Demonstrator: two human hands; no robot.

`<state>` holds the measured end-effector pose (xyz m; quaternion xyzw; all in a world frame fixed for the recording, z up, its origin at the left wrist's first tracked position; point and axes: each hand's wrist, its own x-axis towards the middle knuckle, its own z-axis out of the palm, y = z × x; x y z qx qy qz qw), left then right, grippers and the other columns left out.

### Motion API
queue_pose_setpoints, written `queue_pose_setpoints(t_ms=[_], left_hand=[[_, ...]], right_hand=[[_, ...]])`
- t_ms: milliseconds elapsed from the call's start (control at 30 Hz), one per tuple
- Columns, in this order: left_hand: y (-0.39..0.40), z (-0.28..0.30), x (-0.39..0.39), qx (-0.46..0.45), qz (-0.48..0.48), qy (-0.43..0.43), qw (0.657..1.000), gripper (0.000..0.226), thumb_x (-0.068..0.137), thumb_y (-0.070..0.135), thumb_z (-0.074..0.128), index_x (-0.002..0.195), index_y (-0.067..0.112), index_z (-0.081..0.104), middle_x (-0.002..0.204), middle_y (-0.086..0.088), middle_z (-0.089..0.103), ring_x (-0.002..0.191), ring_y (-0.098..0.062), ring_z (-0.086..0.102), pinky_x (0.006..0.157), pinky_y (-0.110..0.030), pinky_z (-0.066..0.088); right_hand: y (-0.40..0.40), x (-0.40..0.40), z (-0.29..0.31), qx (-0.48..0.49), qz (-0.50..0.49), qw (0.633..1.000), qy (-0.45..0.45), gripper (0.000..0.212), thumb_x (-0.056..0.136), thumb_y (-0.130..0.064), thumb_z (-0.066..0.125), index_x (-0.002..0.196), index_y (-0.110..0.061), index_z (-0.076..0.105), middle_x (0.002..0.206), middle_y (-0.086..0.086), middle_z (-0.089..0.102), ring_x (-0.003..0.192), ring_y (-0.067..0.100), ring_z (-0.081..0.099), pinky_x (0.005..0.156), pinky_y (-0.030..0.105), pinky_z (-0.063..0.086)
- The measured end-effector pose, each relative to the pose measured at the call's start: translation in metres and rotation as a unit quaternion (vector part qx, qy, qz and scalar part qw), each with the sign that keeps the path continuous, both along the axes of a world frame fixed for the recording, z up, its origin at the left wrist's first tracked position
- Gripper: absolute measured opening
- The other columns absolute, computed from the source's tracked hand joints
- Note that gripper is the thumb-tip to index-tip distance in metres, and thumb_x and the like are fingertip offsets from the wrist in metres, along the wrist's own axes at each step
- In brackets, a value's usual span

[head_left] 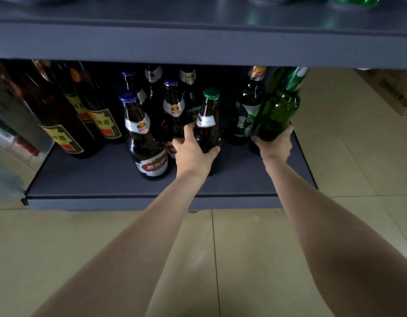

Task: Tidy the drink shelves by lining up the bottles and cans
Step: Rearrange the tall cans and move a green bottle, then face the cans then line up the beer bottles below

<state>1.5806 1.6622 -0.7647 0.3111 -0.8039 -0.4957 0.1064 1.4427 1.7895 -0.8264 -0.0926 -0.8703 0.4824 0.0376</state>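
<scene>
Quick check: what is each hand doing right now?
Left hand: grips the brown bottle with the green cap.
Right hand: grips the green bottle.

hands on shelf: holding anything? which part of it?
Left hand grips the green-capped brown bottle around its lower body. Right hand grips the green glass bottle near its base.

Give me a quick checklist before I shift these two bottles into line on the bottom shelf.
1. Left hand grips the brown bottle: ok.
2. Right hand holds the green bottle low on its body: ok.
3. Green bottle upright: not ok, it tilts.
4. Free space on the shelf in front: ok.
5. Blue-cap bottle close beside the left hand, clearance: cannot tell.
6. Green bottle's base on the shelf: cannot tell, hand hides it.
</scene>
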Motion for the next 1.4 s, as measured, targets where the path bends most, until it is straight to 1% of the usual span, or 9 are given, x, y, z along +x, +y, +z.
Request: queue_pose_setpoints(t_ms=[300,500,633,733,967,1100,1200,1300,1400], left_hand=[[-0.001,0.0,0.011,-0.049,-0.026,-0.017,0.998,0.076,0.084,0.024,0.066,0.144,0.022,0.019,0.137,-0.015,0.031,0.121,-0.029,0.04,0.09,-0.027,0.033],[-0.001,0.023,0.027,-0.123,-0.089,-0.152,0.977,0.061,0.087,0.024,0.059,0.138,0.011,0.029,0.133,-0.018,0.034,0.12,-0.036,0.042,0.099,-0.039,0.04],[0.009,0.063,0.046,-0.26,-0.17,0.044,0.949,0.028,0.088,0.008,0.052,0.115,0.01,0.058,0.11,-0.004,0.056,0.093,-0.02,0.061,0.083,-0.037,0.051],[0.012,0.099,0.051,-0.317,-0.15,0.185,0.918,0.025,0.084,0.008,0.048,0.106,0.007,0.058,0.097,0.0,0.057,0.082,-0.016,0.061,0.074,-0.036,0.053],[0.009,0.157,0.062,-0.355,-0.084,0.273,0.89,0.03,0.08,-0.007,0.054,0.107,0.007,0.055,0.098,0.005,0.055,0.091,-0.008,0.053,0.081,-0.012,0.037],[0.001,0.191,0.061,-0.359,-0.054,0.289,0.886,0.032,0.083,-0.004,0.054,0.113,0.007,0.054,0.102,0.004,0.048,0.098,-0.008,0.047,0.085,-0.015,0.033],[-0.001,0.21,0.049,-0.309,-0.033,0.275,0.91,0.037,0.086,0.008,0.057,0.122,0.016,0.049,0.109,0.006,0.042,0.105,-0.013,0.045,0.084,-0.023,0.035],[0.009,0.223,0.023,-0.229,-0.056,0.233,0.944,0.056,0.084,0.019,0.064,0.133,0.027,0.037,0.12,0.002,0.036,0.105,-0.014,0.043,0.08,-0.023,0.034],[0.024,0.228,-0.011,-0.142,-0.073,0.192,0.968,0.077,0.08,0.024,0.072,0.141,0.026,0.025,0.13,-0.009,0.038,0.104,-0.017,0.043,0.084,-0.025,0.034]], right_hand=[[0.026,0.02,0.008,0.034,0.111,0.986,-0.121,0.063,0.079,-0.01,0.072,0.128,-0.004,0.032,0.129,0.018,0.051,0.118,0.035,0.05,0.083,0.035,0.044],[0.06,0.082,0.056,-0.039,0.233,0.97,0.05,0.061,0.081,-0.011,0.071,0.132,-0.011,0.038,0.119,0.0,0.053,0.106,0.014,0.055,0.087,0.027,0.049],[0.08,0.1,0.13,-0.029,0.256,0.931,0.259,0.045,0.081,-0.008,0.07,0.12,-0.008,0.049,0.107,-0.002,0.059,0.097,0.006,0.059,0.083,0.017,0.051],[0.084,0.1,0.183,-0.054,0.233,0.903,0.356,0.039,0.081,-0.005,0.07,0.113,-0.007,0.049,0.103,0.002,0.059,0.093,0.006,0.058,0.079,0.015,0.051],[0.072,0.091,0.256,-0.064,0.235,0.875,0.418,0.042,0.081,-0.008,0.07,0.115,-0.008,0.047,0.111,0.004,0.053,0.099,0.013,0.056,0.078,0.022,0.053],[0.067,0.088,0.282,-0.058,0.219,0.871,0.435,0.051,0.076,-0.012,0.075,0.118,-0.005,0.046,0.115,0.004,0.046,0.105,0.016,0.051,0.087,0.024,0.048],[0.067,0.061,0.302,-0.034,0.168,0.905,0.389,0.069,0.072,-0.02,0.079,0.127,-0.007,0.04,0.127,0.009,0.042,0.118,0.021,0.045,0.098,0.032,0.042],[0.07,0.028,0.31,-0.088,0.18,0.964,0.176,0.094,0.07,-0.019,0.081,0.143,-0.012,0.022,0.143,0.009,0.036,0.131,0.024,0.038,0.109,0.04,0.033],[0.068,0.014,0.294,-0.08,0.212,0.97,0.084,0.089,0.073,-0.011,0.078,0.143,-0.009,0.024,0.143,0.01,0.042,0.125,0.021,0.043,0.102,0.032,0.033]])
